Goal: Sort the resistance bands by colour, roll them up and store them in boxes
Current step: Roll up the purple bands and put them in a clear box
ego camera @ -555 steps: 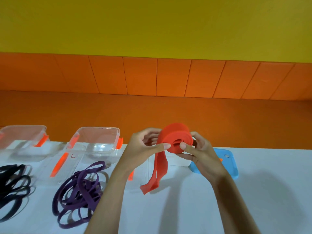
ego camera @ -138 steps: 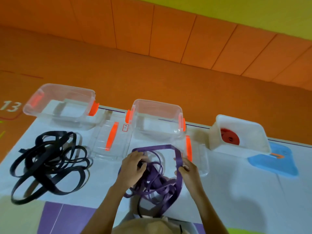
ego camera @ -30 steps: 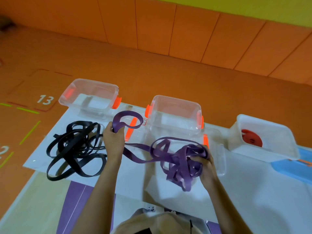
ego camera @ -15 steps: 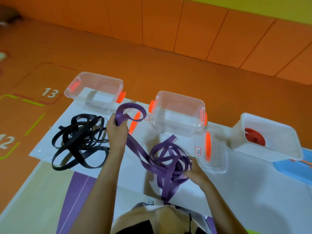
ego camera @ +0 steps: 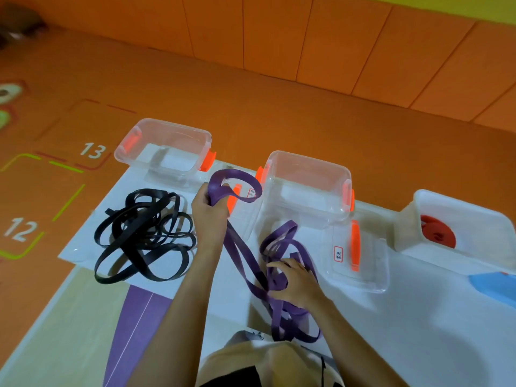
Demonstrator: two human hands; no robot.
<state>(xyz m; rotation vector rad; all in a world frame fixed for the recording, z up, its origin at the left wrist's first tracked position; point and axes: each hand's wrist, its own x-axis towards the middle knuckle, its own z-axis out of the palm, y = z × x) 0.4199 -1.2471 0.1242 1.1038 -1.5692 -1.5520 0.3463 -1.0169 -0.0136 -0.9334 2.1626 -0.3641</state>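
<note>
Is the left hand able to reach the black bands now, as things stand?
Probably yes, but not freely. The black bands lie just to the left of the left hand with only bare white table between them. However, that hand is closed around a loop of the purple band, so it must let go first.

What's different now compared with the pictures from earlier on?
The red band, once being rolled in both hands, now lies rolled in the white box. The left hand has pulled one end of the purple band up and away; the right hand presses the tangle. Black bands and clear boxes are unchanged.
</note>
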